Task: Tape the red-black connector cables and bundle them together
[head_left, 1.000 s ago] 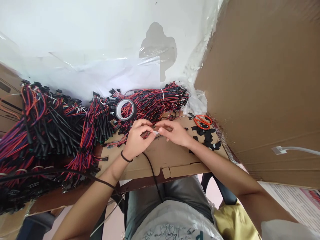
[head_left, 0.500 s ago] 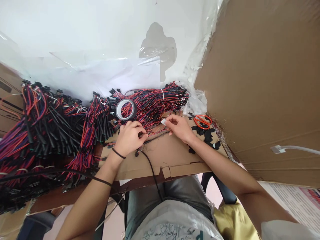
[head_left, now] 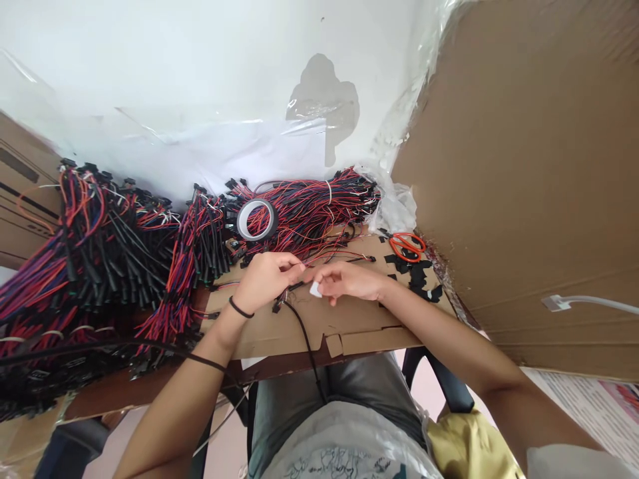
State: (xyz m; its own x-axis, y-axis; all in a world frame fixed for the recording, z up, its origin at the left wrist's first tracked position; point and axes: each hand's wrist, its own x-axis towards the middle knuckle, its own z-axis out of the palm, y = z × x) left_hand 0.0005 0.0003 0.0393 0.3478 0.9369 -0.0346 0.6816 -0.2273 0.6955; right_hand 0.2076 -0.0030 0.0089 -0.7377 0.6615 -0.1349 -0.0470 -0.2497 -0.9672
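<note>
My left hand (head_left: 269, 276) is closed in a pinch, thumb against forefinger, on a thin red wire (head_left: 329, 253) that runs off to the right. My right hand (head_left: 347, 282) is closed with its fingers curled around a small white piece (head_left: 315, 289), whose exact kind I cannot make out. The two sets of fingertips almost meet over a cardboard sheet (head_left: 279, 338). Just below them a black cable (head_left: 302, 326) with small bare wire ends drops over the near edge.
A roll of black tape (head_left: 273, 223) leans on bundled red and black wires (head_left: 309, 199). More wire bundles (head_left: 114, 246) fill the left side. Orange-handled scissors (head_left: 407, 247) and black tape scraps (head_left: 419, 273) lie at right, beside a tall cardboard wall (head_left: 509, 166).
My right hand has come left and toward me with the white piece, up close to the left hand. My left hand has shifted slightly right, its fingers now pinched on the wire.
</note>
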